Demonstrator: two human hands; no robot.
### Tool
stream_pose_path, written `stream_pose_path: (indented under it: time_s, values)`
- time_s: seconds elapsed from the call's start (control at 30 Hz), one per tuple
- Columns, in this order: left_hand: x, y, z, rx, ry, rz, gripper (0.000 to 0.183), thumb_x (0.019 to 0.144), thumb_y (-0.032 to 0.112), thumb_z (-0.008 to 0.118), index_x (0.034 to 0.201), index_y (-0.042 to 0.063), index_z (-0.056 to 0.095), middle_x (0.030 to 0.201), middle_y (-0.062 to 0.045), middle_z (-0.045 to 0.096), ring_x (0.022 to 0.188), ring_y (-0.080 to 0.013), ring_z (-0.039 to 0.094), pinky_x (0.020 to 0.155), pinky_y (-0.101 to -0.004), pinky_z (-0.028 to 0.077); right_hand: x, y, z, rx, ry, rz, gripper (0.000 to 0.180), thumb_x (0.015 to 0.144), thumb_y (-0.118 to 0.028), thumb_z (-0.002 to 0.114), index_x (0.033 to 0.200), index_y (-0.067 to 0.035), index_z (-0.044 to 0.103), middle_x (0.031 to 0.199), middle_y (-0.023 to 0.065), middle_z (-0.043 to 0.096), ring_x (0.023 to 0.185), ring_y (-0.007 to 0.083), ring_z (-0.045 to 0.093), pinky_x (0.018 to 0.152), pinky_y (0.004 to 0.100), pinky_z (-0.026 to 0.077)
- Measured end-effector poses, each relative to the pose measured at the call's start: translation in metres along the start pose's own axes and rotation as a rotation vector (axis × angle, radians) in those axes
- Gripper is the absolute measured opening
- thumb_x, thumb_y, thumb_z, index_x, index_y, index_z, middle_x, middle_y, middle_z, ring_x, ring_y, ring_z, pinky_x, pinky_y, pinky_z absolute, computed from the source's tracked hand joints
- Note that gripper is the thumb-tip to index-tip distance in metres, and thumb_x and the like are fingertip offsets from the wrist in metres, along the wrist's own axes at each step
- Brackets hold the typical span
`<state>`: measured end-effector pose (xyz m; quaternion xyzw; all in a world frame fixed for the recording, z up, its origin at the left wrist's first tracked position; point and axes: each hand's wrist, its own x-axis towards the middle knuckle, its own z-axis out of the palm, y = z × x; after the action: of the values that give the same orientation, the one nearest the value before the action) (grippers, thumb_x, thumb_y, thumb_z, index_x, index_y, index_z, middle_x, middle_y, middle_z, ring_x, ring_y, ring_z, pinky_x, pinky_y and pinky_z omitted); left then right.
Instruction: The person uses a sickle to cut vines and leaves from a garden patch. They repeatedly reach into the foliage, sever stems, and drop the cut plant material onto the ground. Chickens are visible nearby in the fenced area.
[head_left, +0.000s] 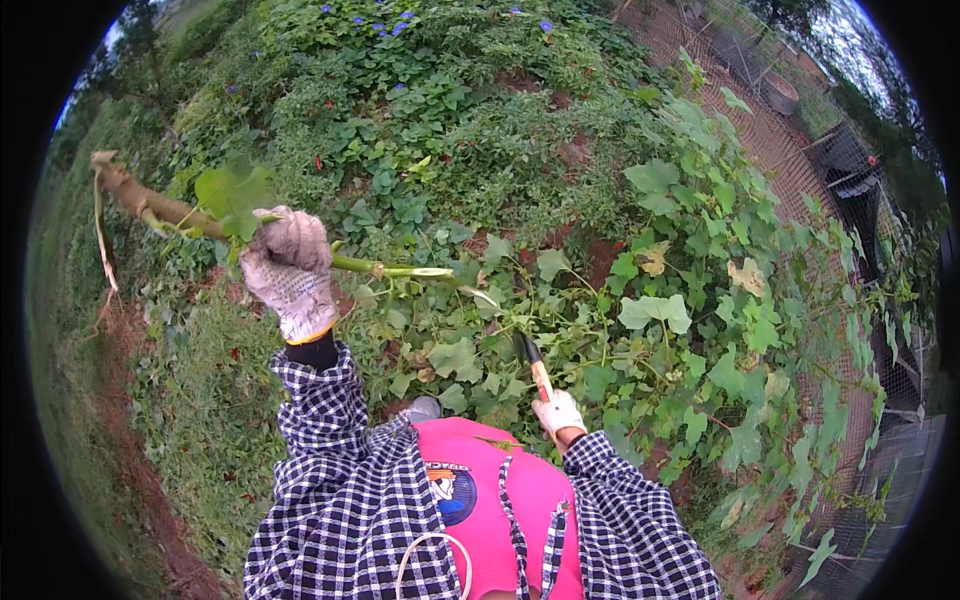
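Note:
My left hand, in a soiled white knit work glove, grips a thick plant stalk raised at the left. The brown, woody end points left, with a peeled strip hanging from it. Right of the fist the stem is green and ends in a pale, split section. My right hand, also in a white glove, is closed around the wooden handle of a hand tool with a black socket. Leaves hide the tool's head, so its kind cannot be told. Broad-leaved vines lie around both hands.
Climbing vines cover the right side along a wire mesh fence. Pepper plants with red fruit and blue-flowered vines grow ahead. Bare reddish soil runs down the left. A shoe shows below me.

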<state>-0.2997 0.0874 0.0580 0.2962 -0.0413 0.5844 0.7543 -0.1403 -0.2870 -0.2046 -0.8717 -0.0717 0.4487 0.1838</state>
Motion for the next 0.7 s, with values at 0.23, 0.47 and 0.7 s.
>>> stream_pose_path:
  time_s: [0.23, 0.47, 0.7]
  values:
    - [0.008, 0.043, -0.007, 0.072, -0.145, 0.021, 0.036, 0.096, 0.03, 0.058, 0.066, 0.014, 0.046, 0.057, 0.003, 0.039, 0.043, -0.0095, 0.035, 0.041, -0.026, 0.036, -0.04, 0.012, -0.016, -0.094, 0.251, -0.395, 0.042, 0.085, -0.041, 0.067, 0.094, 0.0, 0.062, 0.083, 0.0223, 0.067, 0.08, 0.0385, 0.065, 0.073, 0.0438, 0.053]
    - [-0.013, -0.017, -0.006, 0.121, 0.22, -0.007, 0.035, 0.095, 0.038, 0.061, 0.073, 0.012, 0.052, 0.056, 0.006, 0.039, 0.04, -0.0071, 0.029, 0.041, -0.0236, 0.027, -0.146, -0.204, -0.11, 1.006, 0.2, -0.869, 0.014, 0.094, -0.015, 0.067, 0.095, -0.005, 0.058, 0.064, -0.0009, 0.055, 0.052, 0.0089, 0.053, 0.046, 0.0236, 0.042]
    - [0.0, 0.026, 0.016, 0.118, 0.105, 0.139, 0.046, 0.095, 0.041, 0.059, 0.06, 0.017, 0.04, 0.049, 0.007, 0.029, 0.035, -0.0067, 0.021, 0.035, -0.0251, 0.017, -0.026, -0.019, -0.003, -0.319, 0.151, -0.556, 0.041, 0.089, -0.039, 0.062, 0.102, 0.0, 0.062, 0.093, 0.0218, 0.068, 0.086, 0.0383, 0.066, 0.076, 0.046, 0.053]
